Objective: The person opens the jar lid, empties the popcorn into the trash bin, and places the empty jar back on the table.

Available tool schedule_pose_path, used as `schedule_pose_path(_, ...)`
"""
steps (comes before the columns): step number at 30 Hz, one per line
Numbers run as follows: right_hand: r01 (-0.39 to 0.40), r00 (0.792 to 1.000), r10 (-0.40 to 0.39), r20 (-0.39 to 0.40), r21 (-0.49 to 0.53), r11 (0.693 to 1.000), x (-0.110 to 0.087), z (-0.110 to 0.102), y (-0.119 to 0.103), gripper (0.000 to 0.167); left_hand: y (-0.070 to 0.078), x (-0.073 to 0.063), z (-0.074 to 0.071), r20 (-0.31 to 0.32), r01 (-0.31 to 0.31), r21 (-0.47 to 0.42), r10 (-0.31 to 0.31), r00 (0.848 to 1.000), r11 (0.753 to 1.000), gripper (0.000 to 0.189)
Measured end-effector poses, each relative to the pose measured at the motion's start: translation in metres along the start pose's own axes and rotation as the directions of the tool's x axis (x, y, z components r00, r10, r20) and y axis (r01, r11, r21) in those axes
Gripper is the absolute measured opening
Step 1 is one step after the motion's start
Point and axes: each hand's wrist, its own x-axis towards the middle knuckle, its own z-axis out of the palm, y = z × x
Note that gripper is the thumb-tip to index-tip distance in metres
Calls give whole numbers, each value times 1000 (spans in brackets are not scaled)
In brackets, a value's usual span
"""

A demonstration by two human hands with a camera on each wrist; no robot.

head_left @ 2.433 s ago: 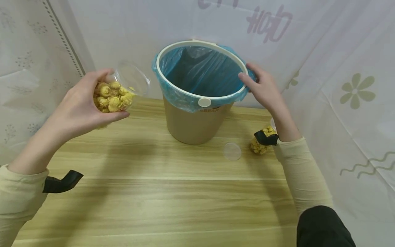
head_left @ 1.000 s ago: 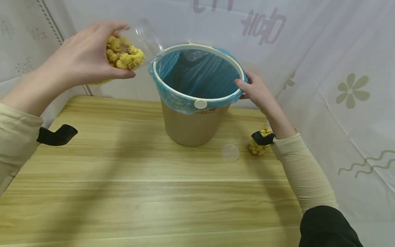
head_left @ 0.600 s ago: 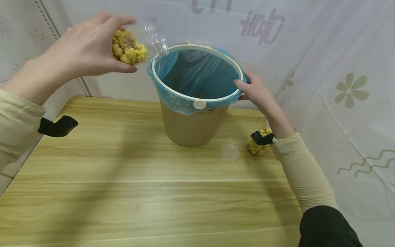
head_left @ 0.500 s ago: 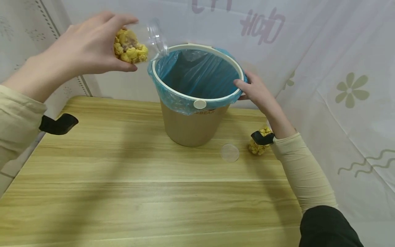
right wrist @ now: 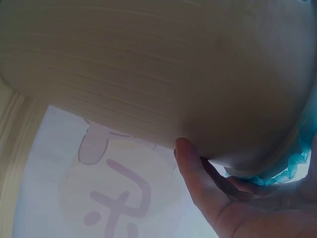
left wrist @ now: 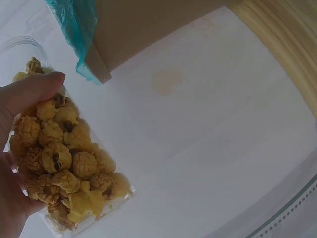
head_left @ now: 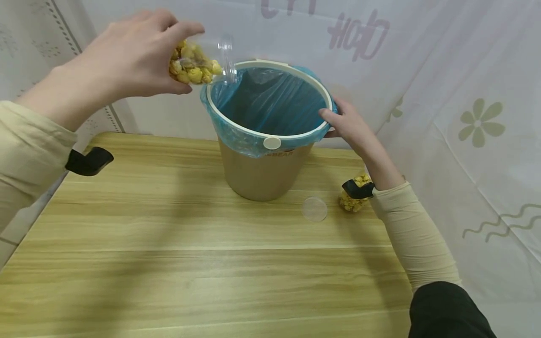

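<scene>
My left hand point(head_left: 131, 58) grips a clear plastic jar point(left wrist: 74, 144) of yellow popcorn point(head_left: 192, 65). In the head view the jar lies tipped on its side, its uncovered mouth at the left rim of the trash can point(head_left: 264, 171). Popcorn reaches partway toward the mouth, and none is seen falling. The can is brown with a pale rim, lined with a blue plastic bag point(head_left: 274, 101). On its right side my right hand point(head_left: 351, 123) holds the rim, thumb on top. The right wrist view shows the fingers point(right wrist: 190, 163) against the can's outer wall.
A second container of popcorn point(head_left: 352, 203) stands on the wooden table point(head_left: 211, 281), partly hidden behind my right wrist's black strap piece. A clear round lid point(head_left: 314, 209) lies flat in front of the can. White printed cloth point(head_left: 465, 70) hangs close behind and at the sides.
My left hand has carried the jar up and rightward to the can's rim and tipped it further toward horizontal. The popcorn has slid nearer the mouth. My right hand stays on the rim.
</scene>
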Motion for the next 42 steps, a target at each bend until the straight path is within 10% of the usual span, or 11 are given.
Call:
schedule_pose_path(25, -9, 1000, 9, 6, 55, 998, 8, 10, -2, 64, 5, 8, -3, -61, -142, 213, 158, 986, 967, 92)
schedule_pose_path(42, -15, 1000, 13, 19, 80, 997, 9, 12, -3, 68, 13, 16, -6, -85, -208, 379, 258, 962, 902, 90)
